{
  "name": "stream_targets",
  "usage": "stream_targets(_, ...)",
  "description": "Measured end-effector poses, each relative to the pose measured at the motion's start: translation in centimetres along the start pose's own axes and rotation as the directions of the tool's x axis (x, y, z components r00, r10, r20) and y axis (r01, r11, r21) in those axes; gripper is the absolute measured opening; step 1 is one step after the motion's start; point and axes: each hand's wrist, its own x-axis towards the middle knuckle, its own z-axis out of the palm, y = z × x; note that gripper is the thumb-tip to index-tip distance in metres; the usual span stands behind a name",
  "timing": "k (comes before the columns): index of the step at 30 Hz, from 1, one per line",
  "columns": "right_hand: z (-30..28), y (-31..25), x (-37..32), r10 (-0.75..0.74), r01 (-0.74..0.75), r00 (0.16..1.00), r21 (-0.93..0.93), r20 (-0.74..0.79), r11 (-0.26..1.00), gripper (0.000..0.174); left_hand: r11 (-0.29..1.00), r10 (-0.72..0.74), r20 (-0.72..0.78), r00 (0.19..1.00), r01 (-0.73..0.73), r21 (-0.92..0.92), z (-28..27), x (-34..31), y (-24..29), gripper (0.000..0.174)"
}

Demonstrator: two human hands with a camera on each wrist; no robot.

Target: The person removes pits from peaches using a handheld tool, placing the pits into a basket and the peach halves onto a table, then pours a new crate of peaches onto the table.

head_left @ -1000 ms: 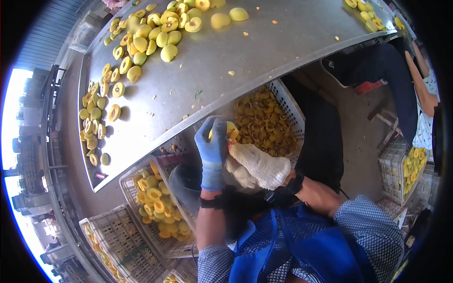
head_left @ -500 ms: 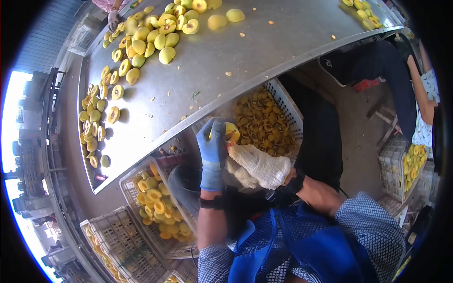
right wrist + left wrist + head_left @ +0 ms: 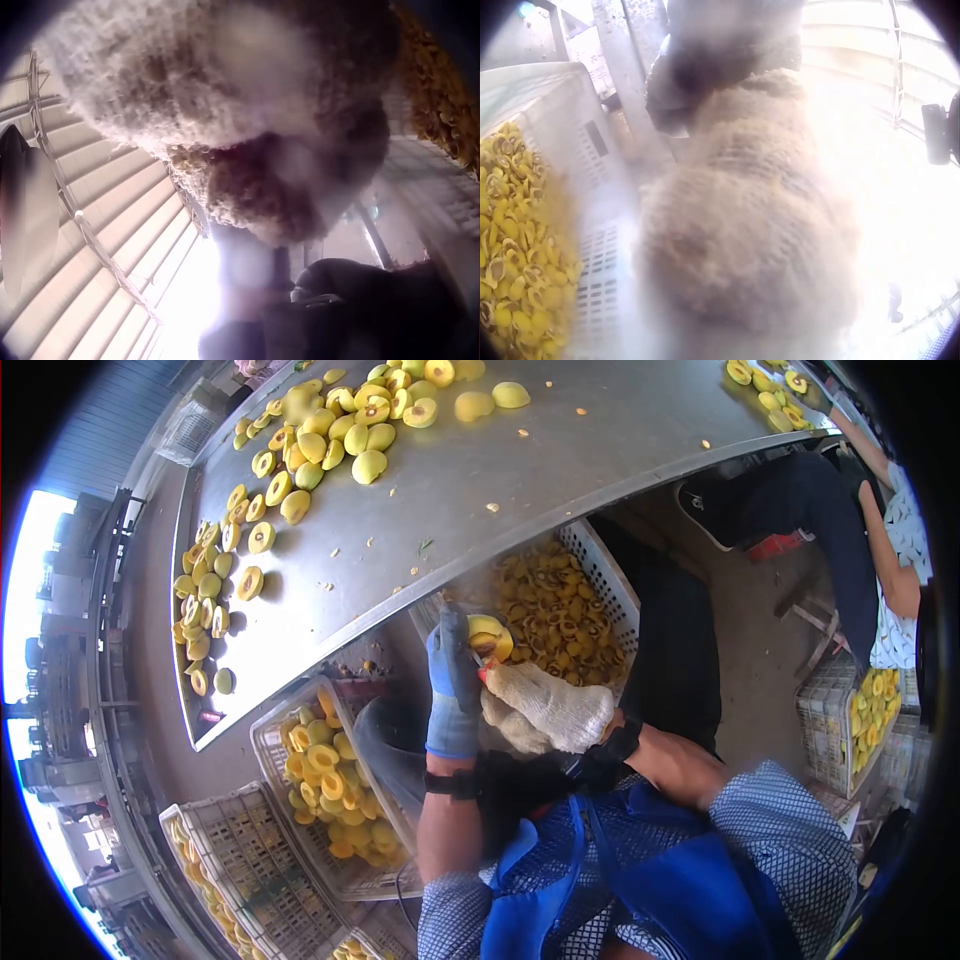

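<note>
In the head view my left hand [image 3: 455, 675], in a blue-and-grey glove, holds a halved yellow peach [image 3: 489, 639] between fingers and thumb. The peach's cut face, brown at the centre, is turned toward my right hand [image 3: 550, 705]. That hand wears a thick off-white knit glove and grips a small tool with a red part [image 3: 485, 673], mostly hidden by the glove, right at the fruit's lower edge. Below and beyond the hands stands a white crate [image 3: 603, 575] of dark yellow fruit pieces. Both wrist views are filled largely by blurred knit glove [image 3: 750, 240].
A metal table [image 3: 560, 470] bears many peach halves [image 3: 350, 430] at its far left. Beside my left leg stands a crate [image 3: 265, 735] of pale yellow halves, with another crate [image 3: 240, 860] farther left. At right sit another person [image 3: 905, 590] and a filled crate [image 3: 825, 735].
The peach half has turned in my left hand, so more of its cut face shows, and the left fingers have straightened. Another person's gloved hand at the table's far left has left the view.
</note>
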Motion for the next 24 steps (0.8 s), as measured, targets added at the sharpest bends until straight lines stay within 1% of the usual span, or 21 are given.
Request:
stream_targets(1, 0.6, 0.0, -0.4, 0.055, -0.053, 0.998, 0.120, -0.011, 0.991, 0.037, 0.994, -0.038, 0.047, 0.998, 0.042, -0.097, 0.0, -0.2, -0.1, 0.060)
stream_targets(2, 1.0, 0.0, -0.8, 0.025, -0.025, 1.000, 0.158, 0.001, 0.987, 0.036, 0.977, -0.075, 0.095, 0.993, 0.092, -0.193, 0.0, -0.6, -0.3, 0.061)
stream_targets(3, 1.2, 0.1, -1.2, -0.006, 0.004, 1.000, 0.196, 0.011, 0.981, 0.036, 0.965, -0.043, 0.159, 0.986, 0.082, -0.250, 0.2, -0.7, -0.4, 0.065)
stream_targets(4, 1.3, 0.1, -1.4, -0.041, 0.035, 0.999, 0.235, 0.021, 0.971, 0.036, 0.952, -0.058, 0.166, 0.984, 0.104, -0.287, 0.5, -1.2, -0.4, 0.066)
stream_targets(5, 0.7, 0.5, -1.3, -0.029, -0.002, 0.995, 0.308, 0.097, 0.951, 0.037, 0.939, -0.068, 0.174, 0.982, 0.122, -0.322, 0.8, -1.6, -0.1, 0.068)
stream_targets(6, 0.6, 0.6, -1.4, -0.046, 0.031, 0.997, 0.236, 0.059, 0.971, 0.037, 0.925, -0.076, 0.184, 0.980, 0.138, -0.355, 0.9, -1.8, 0.2, 0.069)
stream_targets(8, 0.4, 0.7, -1.8, -0.079, 0.080, 0.997, 0.082, -0.012, 0.993, 0.038, 0.994, -0.003, 0.081, 0.997, 0.012, -0.111, 1.2, -2.1, 0.7, 0.073)
stream_targets(9, 0.1, 0.6, -2.0, -0.119, 0.112, 0.991, 0.101, 0.067, 0.989, 0.039, 0.892, -0.088, 0.032, 0.996, 0.093, -0.441, 1.9, -2.3, 1.6, 0.073)
stream_targets(10, -0.1, 0.4, -2.4, -0.155, 0.138, 0.977, 0.123, 0.148, 0.983, 0.039, 0.678, -0.177, 0.013, 0.984, 0.132, -0.723, 2.3, -2.4, 2.2, 0.073)
stream_targets(11, -0.5, 0.2, -2.7, -0.188, 0.156, 0.955, 0.149, 0.232, 0.976, 0.041, 0.952, 0.259, -0.238, 0.936, -0.289, -0.102, 2.1, -2.8, 2.4, 0.072)
stream_targets(13, -1.8, 0.5, -2.5, -0.213, 0.117, 0.929, 0.306, 0.303, 0.945, 0.044, 0.950, 0.100, -0.132, 0.986, -0.135, -0.281, -3.0, -3.6, 3.5, 0.063)
stream_targets(14, -2.8, 0.7, -1.9, -0.170, 0.060, 0.954, 0.400, 0.246, 0.915, 0.043, 0.933, 0.020, -0.078, 0.997, -0.046, -0.357, -5.5, -4.1, 4.1, 0.058)
stream_targets(15, -4.1, 1.1, -1.2, -0.062, 0.011, 0.994, 0.466, 0.093, 0.884, 0.041, 0.978, 0.134, -0.185, 0.974, -0.160, -0.135, -8.0, -5.2, 4.4, 0.055)
stream_targets(16, -5.2, 1.6, -0.3, 0.065, -0.010, 0.993, 0.498, -0.093, 0.867, 0.040, 0.968, 0.246, -0.264, 0.933, -0.225, 0.107, -10.5, -6.8, 4.9, 0.051)
stream_targets(17, -6.1, 2.2, 0.2, 0.155, -0.030, 0.962, 0.473, -0.226, 0.881, 0.039, 0.927, 0.301, -0.280, 0.911, -0.210, 0.312, -12.8, -8.9, 6.5, 0.043)
stream_targets(18, -6.9, 2.7, 0.2, 0.170, -0.044, 0.949, 0.426, -0.264, 0.904, 0.039, 0.849, 0.344, -0.271, 0.899, -0.174, 0.499, -15.0, -11.0, 8.2, 0.035)
stream_targets(20, -8.2, 3.3, 0.2, 0.205, -0.083, 0.921, 0.348, -0.333, 0.934, 0.040, 0.608, 0.279, -0.399, 0.874, 0.161, 0.777, -19.9, -15.9, 8.4, 0.034)
stream_targets(21, -8.4, 3.6, 0.3, 0.219, -0.104, 0.912, 0.321, -0.348, 0.941, 0.041, 0.353, 0.299, -0.375, 0.878, 0.263, 0.898, -25.4, -18.7, 5.2, 0.033)
stream_targets(22, -8.6, 3.9, 0.4, 0.224, -0.117, 0.905, 0.296, -0.362, 0.948, 0.042, 0.070, 0.309, -0.336, 0.890, 0.331, 0.941, -29.5, -21.1, 2.1, 0.033)
stream_targets(23, -8.8, 4.0, 0.5, 0.224, -0.131, 0.898, 0.257, -0.377, 0.958, 0.043, -0.077, 0.136, -0.419, 0.898, 0.432, 0.899, -29.1, -22.8, 1.9, 0.030)
stream_targets(24, -8.8, 4.2, 0.5, 0.212, -0.141, 0.894, 0.202, -0.395, 0.969, 0.044, -0.147, 0.009, -0.481, 0.877, 0.477, 0.867, -29.4, -23.5, 2.1, 0.029)
